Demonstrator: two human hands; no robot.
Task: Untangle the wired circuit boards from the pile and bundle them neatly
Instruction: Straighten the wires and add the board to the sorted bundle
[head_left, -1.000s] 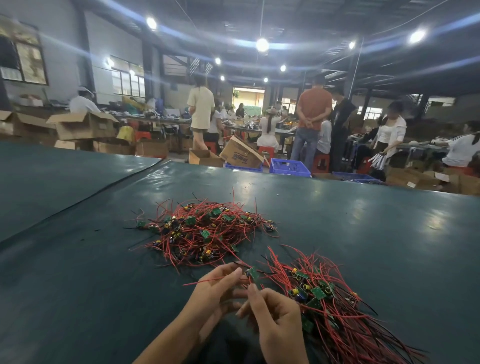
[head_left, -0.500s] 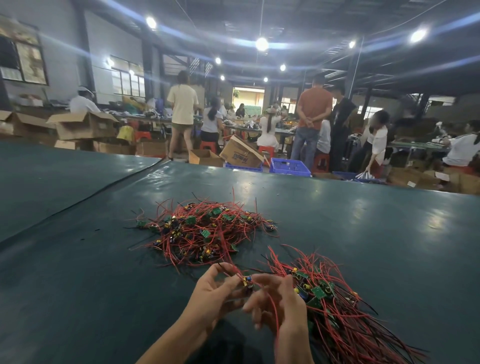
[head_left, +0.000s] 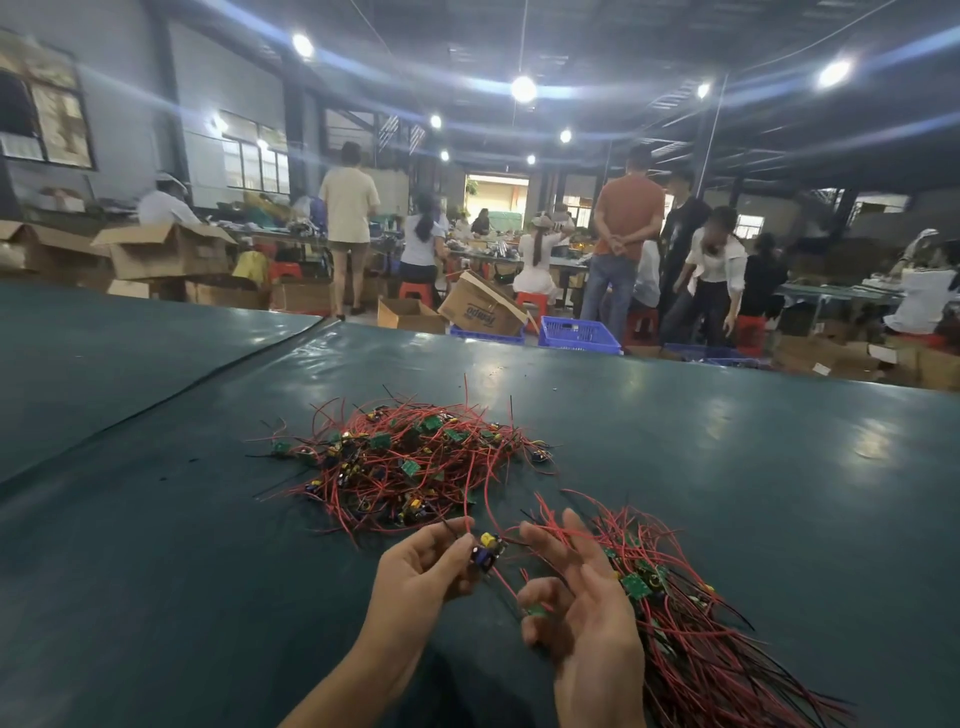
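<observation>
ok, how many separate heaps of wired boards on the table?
2. A tangled pile lies beyond the hands; a straighter bundle lies beside the right hand. One loose board is apart, pinched in the left hand. Boards buried inside either heap are hidden.
</observation>
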